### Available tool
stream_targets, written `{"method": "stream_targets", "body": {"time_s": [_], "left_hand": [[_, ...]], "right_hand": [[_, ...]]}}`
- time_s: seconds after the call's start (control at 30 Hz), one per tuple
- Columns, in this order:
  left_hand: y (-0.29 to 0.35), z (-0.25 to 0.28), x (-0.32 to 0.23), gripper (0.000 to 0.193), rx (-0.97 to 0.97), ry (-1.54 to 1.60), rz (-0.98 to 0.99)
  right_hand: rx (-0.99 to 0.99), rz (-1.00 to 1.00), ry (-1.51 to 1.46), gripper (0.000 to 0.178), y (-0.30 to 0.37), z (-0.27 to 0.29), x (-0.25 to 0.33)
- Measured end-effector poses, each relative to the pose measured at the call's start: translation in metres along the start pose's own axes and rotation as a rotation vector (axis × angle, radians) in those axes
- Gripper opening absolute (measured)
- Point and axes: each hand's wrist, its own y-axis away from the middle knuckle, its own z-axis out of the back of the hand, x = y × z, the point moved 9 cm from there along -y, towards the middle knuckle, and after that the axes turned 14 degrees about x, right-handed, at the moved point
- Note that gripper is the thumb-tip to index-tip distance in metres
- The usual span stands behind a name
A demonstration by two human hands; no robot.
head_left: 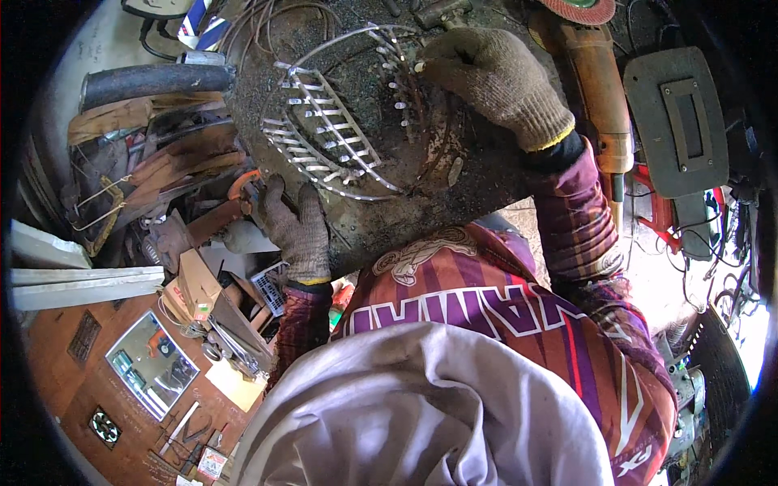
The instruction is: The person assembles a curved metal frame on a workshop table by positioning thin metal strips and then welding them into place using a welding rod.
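Observation:
A round frame of thin metal rod (356,194) lies on the dark, grimy worktable (356,235), with ladder-like rows of short bars (332,121) across it. My right hand (498,85), in a grey-brown knitted glove, is over the frame's right side. Its fingers are curled together, and a small pale tip shows beside them; what they pinch cannot be made out. Close by, several short metal pieces (399,104) stand in a row. My left hand (298,231), gloved alike, rests at the table's near left edge, fingers apart, beside an orange-ended tool (243,185).
An orange-brown angle grinder (596,89) lies right of my right hand, next to a dark welding mask (679,121). A hammer (442,11) and loose wires (267,20) are at the far edge. Wood pieces and a dark pipe (154,83) crowd the left.

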Motion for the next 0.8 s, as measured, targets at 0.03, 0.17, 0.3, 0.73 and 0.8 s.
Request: {"method": "stream_targets", "body": {"time_s": [0.03, 0.17, 0.3, 0.73, 0.8], "left_hand": [[0.001, 0.0, 0.002, 0.054, -0.003, 0.021, 0.011], [0.0, 0.001, -0.002, 0.054, -0.011, 0.049, 0.02], [-0.002, 0.001, 0.002, 0.057, -0.009, 0.012, 0.011], [0.0, 0.0, 0.004, 0.058, -0.008, 0.02, 0.0], [-0.001, -0.001, 0.004, 0.058, 0.01, 0.001, 0.002]], "right_hand": [[0.001, 0.01, -0.012, 0.021, 0.0, -0.001, 0.001], [0.014, -0.007, -0.076, 0.024, -0.003, -0.004, 0.001], [0.043, 0.003, -0.048, 0.023, -0.009, -0.007, 0.007], [0.001, -0.027, 0.066, 0.025, -0.005, 0.0, 0.007], [0.022, 0.037, -0.002, 0.024, -0.008, -0.007, 0.013]]}}
